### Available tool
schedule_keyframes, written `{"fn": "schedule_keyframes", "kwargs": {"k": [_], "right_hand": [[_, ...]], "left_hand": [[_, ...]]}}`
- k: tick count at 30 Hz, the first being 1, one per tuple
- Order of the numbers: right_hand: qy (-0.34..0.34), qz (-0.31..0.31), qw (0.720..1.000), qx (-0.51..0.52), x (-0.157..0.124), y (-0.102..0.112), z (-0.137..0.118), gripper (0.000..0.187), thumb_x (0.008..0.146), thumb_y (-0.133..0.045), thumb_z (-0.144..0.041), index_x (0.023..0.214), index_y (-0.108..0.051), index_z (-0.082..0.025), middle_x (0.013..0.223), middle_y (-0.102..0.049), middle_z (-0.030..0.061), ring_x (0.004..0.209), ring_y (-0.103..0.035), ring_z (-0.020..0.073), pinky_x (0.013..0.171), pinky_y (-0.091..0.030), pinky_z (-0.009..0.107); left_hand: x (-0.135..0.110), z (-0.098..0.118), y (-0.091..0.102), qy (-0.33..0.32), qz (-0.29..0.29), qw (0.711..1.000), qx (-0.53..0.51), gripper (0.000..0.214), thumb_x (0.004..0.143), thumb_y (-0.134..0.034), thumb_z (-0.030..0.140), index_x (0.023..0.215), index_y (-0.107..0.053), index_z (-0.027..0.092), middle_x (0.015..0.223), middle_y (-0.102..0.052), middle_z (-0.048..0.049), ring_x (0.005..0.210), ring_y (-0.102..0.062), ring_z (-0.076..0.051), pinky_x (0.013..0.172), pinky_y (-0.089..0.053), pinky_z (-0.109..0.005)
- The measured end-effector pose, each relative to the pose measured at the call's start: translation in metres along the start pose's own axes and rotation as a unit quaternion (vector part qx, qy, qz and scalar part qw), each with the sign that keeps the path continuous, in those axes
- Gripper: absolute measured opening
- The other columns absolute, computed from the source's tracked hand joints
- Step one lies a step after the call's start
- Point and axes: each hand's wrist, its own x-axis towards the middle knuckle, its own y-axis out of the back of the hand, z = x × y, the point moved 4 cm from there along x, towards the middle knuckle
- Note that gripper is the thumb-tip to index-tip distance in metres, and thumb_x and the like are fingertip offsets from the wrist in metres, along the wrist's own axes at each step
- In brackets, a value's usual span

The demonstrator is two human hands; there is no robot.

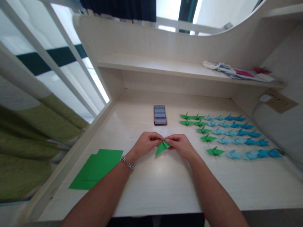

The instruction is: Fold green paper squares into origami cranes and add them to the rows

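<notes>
Between my two hands, above the middle of the desk, is a piece of green origami paper (162, 148) folded to a pointed shape. My left hand (147, 145) pinches its upper left side between thumb and fingers. On the other side my right hand (180, 144) grips the upper right edge, fingertips close to those of the left. The paper's long point hangs down toward me. Green paper sheets (101, 167) lie flat and overlapping to the left, partly under my left forearm. Rows of folded paper cranes (215, 151), green, light blue and darker blue, stand at the right.
A phone (160, 115) with a blurred screen lies beyond my hands. Papers and a bag (239, 72) rest on the shelf (151, 67) at the back. A charger (265, 98) sits in the wall socket, its cable running down at right. Curtains (35, 126) hang left of the desk.
</notes>
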Motion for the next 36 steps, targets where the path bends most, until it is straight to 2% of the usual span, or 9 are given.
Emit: {"fn": "schedule_keyframes", "kwargs": {"k": [6, 14, 18, 36], "right_hand": [[0.002, 0.007, 1.0, -0.021, 0.004, -0.002, 0.007, 0.031, 0.063, -0.073, -0.039, 0.083, -0.073, -0.015, 0.069, -0.068, 0.0044, 0.059, -0.06, 0.0133, 0.055, -0.05, 0.026], [0.005, 0.036, 0.999, -0.016, 0.002, -0.004, 0.004, 0.029, 0.063, -0.073, -0.035, 0.083, -0.073, -0.015, 0.071, -0.069, 0.005, 0.062, -0.061, 0.0143, 0.057, -0.052, 0.027], [0.007, 0.039, 0.999, -0.016, 0.003, -0.006, 0.006, 0.028, 0.063, -0.073, -0.036, 0.083, -0.073, -0.015, 0.071, -0.069, 0.0048, 0.062, -0.061, 0.0141, 0.057, -0.052, 0.028], [0.022, 0.001, 1.0, -0.018, 0.006, -0.009, 0.012, 0.031, 0.068, -0.071, -0.038, 0.086, -0.072, -0.014, 0.07, -0.069, 0.0047, 0.057, -0.062, 0.0129, 0.056, -0.052, 0.026]], "left_hand": [[0.002, -0.007, 0.0, 0.024, 0.02, 0.998, -0.048, 0.014, 0.066, -0.069, 0.02, 0.078, -0.068, 0.013, 0.073, -0.069, -0.0048, 0.066, -0.062, -0.014, 0.065, -0.05, -0.026], [0.003, -0.012, 0.0, 0.06, 0.037, 0.991, -0.116, 0.015, 0.072, -0.064, 0.021, 0.084, -0.065, 0.013, 0.07, -0.066, -0.0023, 0.063, -0.061, -0.012, 0.063, -0.052, -0.026], [0.003, -0.013, -0.001, 0.053, 0.03, 0.993, -0.101, 0.022, 0.07, -0.069, 0.027, 0.085, -0.065, 0.012, 0.075, -0.068, -0.0051, 0.066, -0.062, -0.013, 0.062, -0.051, -0.025], [0.004, -0.015, 0.001, 0.033, 0.044, 0.996, -0.067, 0.02, 0.065, -0.073, 0.021, 0.081, -0.065, 0.012, 0.074, -0.069, -0.0052, 0.066, -0.063, -0.014, 0.064, -0.051, -0.026]]}}
